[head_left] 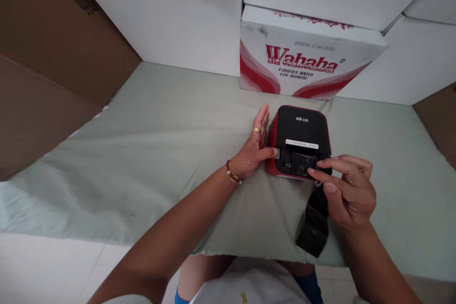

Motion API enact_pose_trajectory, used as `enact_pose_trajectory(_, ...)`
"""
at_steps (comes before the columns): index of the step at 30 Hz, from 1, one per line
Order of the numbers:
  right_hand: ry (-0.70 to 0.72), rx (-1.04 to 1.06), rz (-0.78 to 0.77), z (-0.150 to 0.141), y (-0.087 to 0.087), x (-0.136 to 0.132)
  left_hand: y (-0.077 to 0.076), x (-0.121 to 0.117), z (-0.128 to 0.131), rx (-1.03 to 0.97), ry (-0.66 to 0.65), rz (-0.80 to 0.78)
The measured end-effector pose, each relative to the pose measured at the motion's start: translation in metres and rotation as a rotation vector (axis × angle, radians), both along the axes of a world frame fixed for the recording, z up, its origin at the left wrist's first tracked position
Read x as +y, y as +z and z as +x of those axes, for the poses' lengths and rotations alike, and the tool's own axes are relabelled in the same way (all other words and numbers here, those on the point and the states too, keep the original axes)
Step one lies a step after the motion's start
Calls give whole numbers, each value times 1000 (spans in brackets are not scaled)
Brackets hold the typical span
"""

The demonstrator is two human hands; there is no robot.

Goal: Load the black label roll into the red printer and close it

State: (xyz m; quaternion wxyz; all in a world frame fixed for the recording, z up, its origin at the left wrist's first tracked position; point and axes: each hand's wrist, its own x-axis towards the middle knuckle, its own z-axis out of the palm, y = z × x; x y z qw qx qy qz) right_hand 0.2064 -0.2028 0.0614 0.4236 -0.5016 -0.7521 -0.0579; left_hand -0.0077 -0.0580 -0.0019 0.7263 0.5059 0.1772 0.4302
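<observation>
A small black-and-red label printer [302, 126] stands on the cloth-covered table, with a white sticker strip across its top. My left hand [254, 149] lies along its left side, fingers stretched out and the thumb on the front left corner. My right hand [351, 190] is at the front right, two fingertips touching a glossy black piece [302, 164] at the printer's front; its thumb is apart from them. A black, creased strip [313, 228] hangs down from below the right fingers towards the table's near edge. Whether it joins the glossy piece is hidden.
A Wahaha water carton [309, 64] stands right behind the printer. White boxes [192, 23] line the back, and brown cartons [64, 33] stand at the left and right. Pale green cloth [142, 152] covers the table, its near edge just before my body.
</observation>
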Motion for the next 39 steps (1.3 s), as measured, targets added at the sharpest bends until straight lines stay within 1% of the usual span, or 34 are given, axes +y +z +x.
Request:
enact_pose_trajectory(3,43,-22,13,2,4,2,1,0,-2,-3,1,0)
enact_pose_trajectory(4,82,-8,-8,2,8,3,1,-1,-2,4,-1,-1)
enact_pose_trajectory(6,136,89,-83,2,20,9,1,-1,-1,13,-12,-5)
enact_pose_trajectory(7,116,163,-137,2,27,14,1,-1,1,4,-16,-12)
enact_pose_trajectory(8,64,233,-197,2,35,20,0,-2,2,-17,-8,-25)
enact_pose_trajectory(9,-5,274,-265,2,43,28,-1,-1,4,-45,15,-49)
enact_pose_trajectory(10,-72,258,-339,1,51,37,-2,-1,6,-74,48,-86)
enact_pose_trajectory(11,-126,176,-420,0,58,47,-3,0,8,-95,86,-135)
enact_pose_trajectory(13,-200,-139,-586,-4,69,69,-4,3,11,-101,166,-248)
enact_pose_trajectory(15,-276,-494,-719,-11,73,89,-6,6,13,-69,222,-329)
enact_pose_trajectory(17,-335,-729,-812,-19,73,106,-8,9,14,-38,254,-354)
enact_pose_trajectory(20,-303,-877,-873,-27,69,124,-9,11,15,-16,264,-336)
enact_pose_trajectory(22,-273,-908,-885,-30,66,130,-10,11,15,-1,268,-321)
enact_pose_trajectory(24,-279,-902,-887,-31,64,133,-9,11,16,19,282,-308)
enact_pose_trajectory(27,-310,-773,-881,-27,69,123,-8,10,17,60,307,-283)
enact_pose_trajectory(29,-264,-597,-830,-18,80,105,-7,10,17,79,314,-265)
enact_pose_trajectory(31,-208,-392,-755,2,94,79,-7,10,17,82,313,-259)
enact_pose_trajectory(32,-207,-293,-717,17,101,66,-7,10,17,80,312,-261)
enact_pose_trajectory(34,-286,-147,-721,54,109,39,-7,11,18,76,311,-267)
enact_pose_trajectory(35,-352,-107,-678,74,109,28,-8,11,18,73,311,-270)
enact_pose_trajectory(36,-376,-97,-707,93,107,19,-8,11,18,71,311,-273)
enact_pose_trajectory(37,-381,-64,-715,110,101,12,-8,11,19,67,312,-275)
enact_pose_trajectory(39,-379,-37,-815,136,83,3,-9,11,19,58,319,-276)
